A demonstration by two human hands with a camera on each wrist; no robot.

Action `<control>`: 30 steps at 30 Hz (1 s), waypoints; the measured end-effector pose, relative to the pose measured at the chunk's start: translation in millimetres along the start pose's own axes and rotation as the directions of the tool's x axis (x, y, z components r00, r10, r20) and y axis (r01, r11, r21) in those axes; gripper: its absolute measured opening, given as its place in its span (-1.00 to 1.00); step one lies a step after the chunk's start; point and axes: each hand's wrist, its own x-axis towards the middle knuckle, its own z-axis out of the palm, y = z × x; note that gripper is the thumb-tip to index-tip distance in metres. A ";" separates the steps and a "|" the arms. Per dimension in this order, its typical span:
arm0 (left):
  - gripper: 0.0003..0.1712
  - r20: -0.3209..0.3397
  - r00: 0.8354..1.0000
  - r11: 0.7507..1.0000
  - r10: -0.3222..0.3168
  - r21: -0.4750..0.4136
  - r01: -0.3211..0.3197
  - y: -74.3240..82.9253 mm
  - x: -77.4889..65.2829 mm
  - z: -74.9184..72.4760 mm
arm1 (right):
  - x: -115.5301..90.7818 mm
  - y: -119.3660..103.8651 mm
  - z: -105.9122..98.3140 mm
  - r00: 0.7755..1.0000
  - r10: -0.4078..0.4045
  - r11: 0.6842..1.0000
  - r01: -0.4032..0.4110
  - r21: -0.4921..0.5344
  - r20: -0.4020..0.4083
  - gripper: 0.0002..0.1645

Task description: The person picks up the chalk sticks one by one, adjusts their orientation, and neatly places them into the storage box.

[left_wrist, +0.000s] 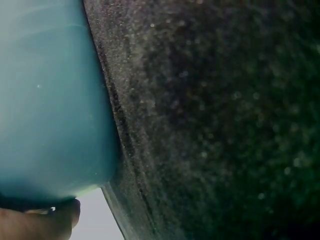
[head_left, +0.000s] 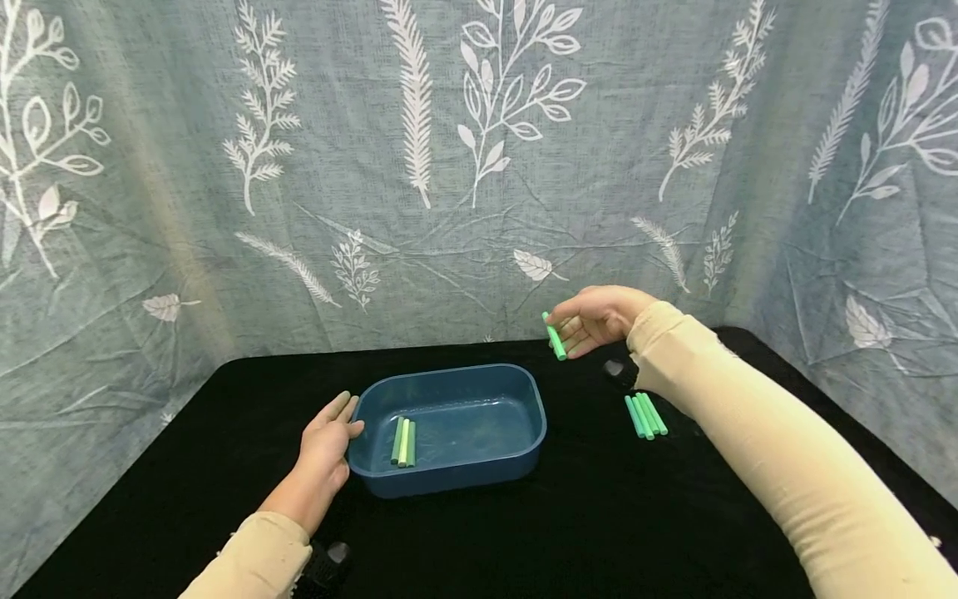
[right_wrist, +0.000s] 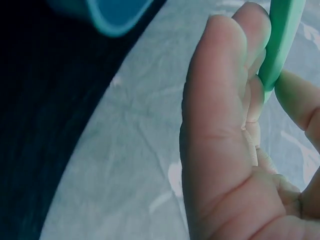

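My right hand (head_left: 595, 319) is raised over the table's far right part, pinching a slim green stick (head_left: 555, 337) between thumb and fingertips. In the right wrist view the green stick (right_wrist: 282, 42) slants between the thumb and the fingers. At the left end of a blue rectangular bin (head_left: 479, 474), my left hand (head_left: 325, 445) rests against the outer wall, its fingers extended and the thumb at the rim. Inside the bin's left part lie three sticks (head_left: 404, 442) side by side, a pale yellow one between two green ones. The left wrist view shows the bin's wall (left_wrist: 50, 100) close up.
Several green sticks (head_left: 646, 415) lie in a group on the black tabletop (head_left: 584, 516), right of the bin and below my right forearm. A grey-blue curtain (head_left: 419, 249) with white leaf patterns hangs behind the table and along both sides.
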 end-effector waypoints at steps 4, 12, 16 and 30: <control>-0.25 -0.006 1.000 1.000 0.005 0.002 -0.005 2.8 -0.7 -1.0 | 13.2 -1.3 20.1 1.000 0.004 1.000 -0.005 0.020 0.020 -0.64; -0.25 -0.006 1.000 1.000 0.002 0.001 -0.002 3.2 -2.1 -0.4 | 39.7 -1.8 57.0 0.997 0.048 0.998 -0.050 0.029 0.066 -0.60; -0.25 -0.008 1.000 1.000 -0.001 0.003 0.001 1.9 -1.7 -1.2 | 52.5 -1.0 77.8 0.993 0.073 0.996 -0.077 0.039 0.093 -0.48; -0.28 -0.020 1.000 1.000 -0.011 0.009 0.011 3.2 0.1 -3.2 | 78.0 -1.5 116.1 0.989 0.106 0.994 -0.109 0.023 0.105 -0.60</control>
